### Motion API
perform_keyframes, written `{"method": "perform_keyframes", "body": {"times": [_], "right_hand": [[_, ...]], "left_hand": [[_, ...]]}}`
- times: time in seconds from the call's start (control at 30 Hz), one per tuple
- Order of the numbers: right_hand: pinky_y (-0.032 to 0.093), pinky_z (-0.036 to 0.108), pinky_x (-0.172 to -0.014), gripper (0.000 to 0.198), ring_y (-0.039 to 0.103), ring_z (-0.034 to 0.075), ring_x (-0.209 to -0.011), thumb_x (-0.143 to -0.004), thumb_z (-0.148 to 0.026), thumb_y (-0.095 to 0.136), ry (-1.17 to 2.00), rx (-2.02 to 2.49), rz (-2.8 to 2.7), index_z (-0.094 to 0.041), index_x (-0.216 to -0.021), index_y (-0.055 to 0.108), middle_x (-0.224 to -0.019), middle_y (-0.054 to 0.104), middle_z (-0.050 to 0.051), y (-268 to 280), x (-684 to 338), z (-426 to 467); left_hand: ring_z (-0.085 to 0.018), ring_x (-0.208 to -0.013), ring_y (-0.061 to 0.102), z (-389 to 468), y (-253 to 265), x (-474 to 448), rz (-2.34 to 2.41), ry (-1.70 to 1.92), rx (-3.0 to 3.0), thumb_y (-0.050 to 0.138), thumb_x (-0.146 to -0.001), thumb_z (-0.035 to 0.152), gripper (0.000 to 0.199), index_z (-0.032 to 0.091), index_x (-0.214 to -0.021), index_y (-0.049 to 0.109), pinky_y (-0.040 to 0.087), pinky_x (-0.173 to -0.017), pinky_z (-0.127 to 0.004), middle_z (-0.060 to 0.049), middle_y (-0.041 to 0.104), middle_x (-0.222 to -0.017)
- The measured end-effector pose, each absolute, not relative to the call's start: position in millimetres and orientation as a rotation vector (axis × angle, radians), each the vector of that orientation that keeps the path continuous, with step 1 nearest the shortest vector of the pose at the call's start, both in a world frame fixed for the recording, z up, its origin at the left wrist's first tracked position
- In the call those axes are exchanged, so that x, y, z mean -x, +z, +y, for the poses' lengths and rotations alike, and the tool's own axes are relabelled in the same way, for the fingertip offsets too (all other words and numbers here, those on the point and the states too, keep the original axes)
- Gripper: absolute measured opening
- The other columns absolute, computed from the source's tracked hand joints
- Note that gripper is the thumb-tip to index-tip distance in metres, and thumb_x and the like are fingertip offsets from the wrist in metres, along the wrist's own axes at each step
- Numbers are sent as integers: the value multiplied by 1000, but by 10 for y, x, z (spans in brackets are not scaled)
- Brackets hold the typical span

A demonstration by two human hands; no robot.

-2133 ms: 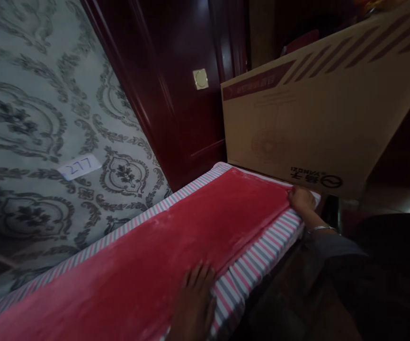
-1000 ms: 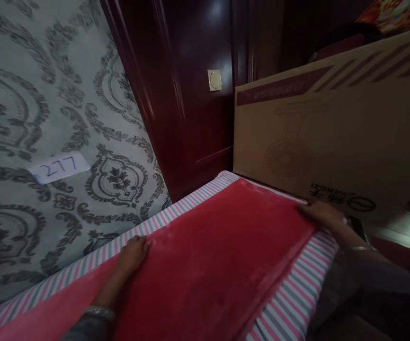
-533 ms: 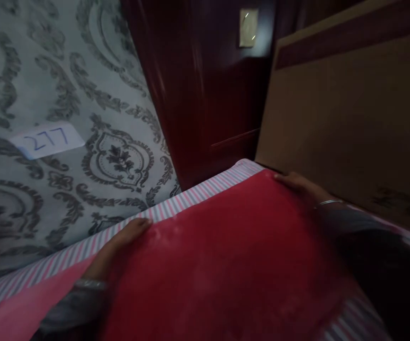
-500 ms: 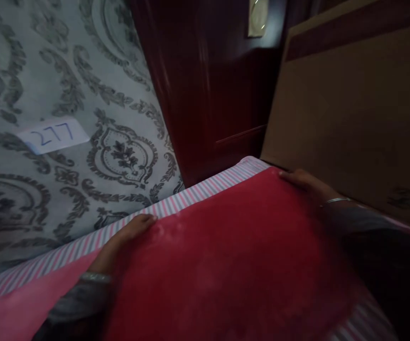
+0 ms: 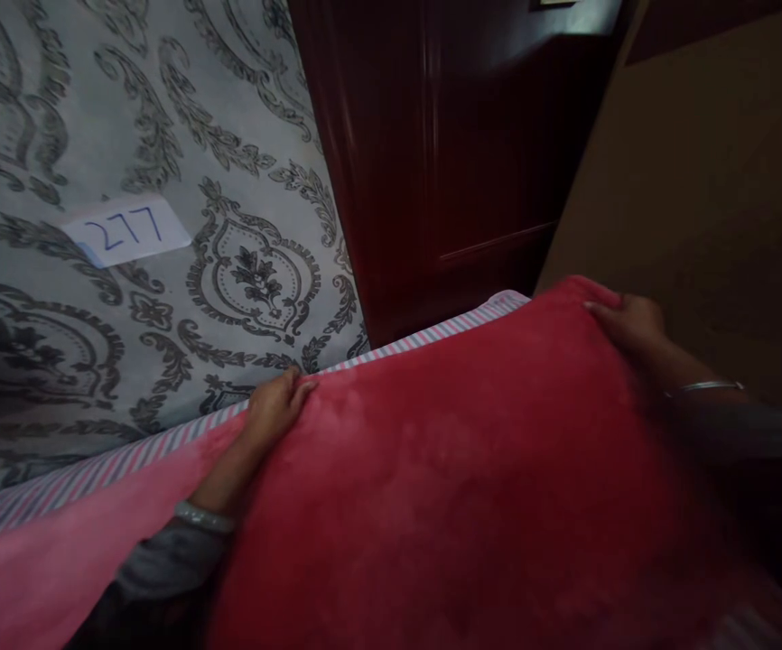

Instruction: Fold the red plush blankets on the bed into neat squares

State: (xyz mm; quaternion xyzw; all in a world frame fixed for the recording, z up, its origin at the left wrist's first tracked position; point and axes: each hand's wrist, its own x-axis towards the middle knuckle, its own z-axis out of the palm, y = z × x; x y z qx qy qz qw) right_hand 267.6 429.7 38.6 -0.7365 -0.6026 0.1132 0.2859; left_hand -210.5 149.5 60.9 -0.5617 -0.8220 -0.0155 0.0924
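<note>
A soft red blanket (image 5: 445,451) spreads across the middle, over a striped sheet (image 5: 126,460) in pink, grey and white. My left hand (image 5: 275,406) grips the blanket's far edge on the left, thumb on top. At the far right corner, my right hand (image 5: 635,329) pinches the fabric, which is lifted a little there. The fingers under the cloth are hidden. Left of my left arm lies a paler pink stretch of cloth (image 5: 79,542); I cannot tell whether it is part of the same blanket.
A patterned grey-and-white wall (image 5: 248,171) bears a paper label (image 5: 130,230) reading 277. Beyond the sheet stands a dark red glossy door or panel (image 5: 472,162). A large brown board (image 5: 709,171) rises along the right side.
Both hands have moved the blanket's far edge away from me, covering more of the striped sheet. The right corner is raised and shifted right. The view has tilted slightly downward.
</note>
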Motion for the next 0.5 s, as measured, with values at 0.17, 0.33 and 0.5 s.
{"method": "perform_keyframes", "body": {"times": [0.17, 0.33, 0.5], "right_hand": [[45, 33, -73, 49, 65, 31, -106, -99, -44, 53, 341, 2058, -1823, -5, -126, 65, -121, 67, 25, 174, -2574, 4464], [49, 37, -77, 57, 65, 37, -111, -98, -55, 51, 356, 2110, -1864, -8, -125, 67, -122, 67, 26, -38, -2553, 4565], [52, 39, -83, 65, 67, 35, -110, -104, -55, 30, 359, 2063, -1955, -8, -119, 72, -118, 70, 24, 22, -2698, 4592]], "left_hand": [[-25, -91, 68, 1560, 432, 2143, -2525, 6, 1762, 38, -100, 43, 30, 21, -92, 56, 39, -71, -29, -7, 71, -90], [-26, -92, 68, 1522, 261, 2165, -2589, -32, 1781, 31, -99, 47, 35, 23, -89, 55, 39, -71, -30, -7, 71, -90], [-27, -91, 68, 1530, 306, 2179, -2563, -89, 1840, 28, -95, 52, 40, 23, -88, 55, 43, -75, -33, -7, 70, -90]]}}
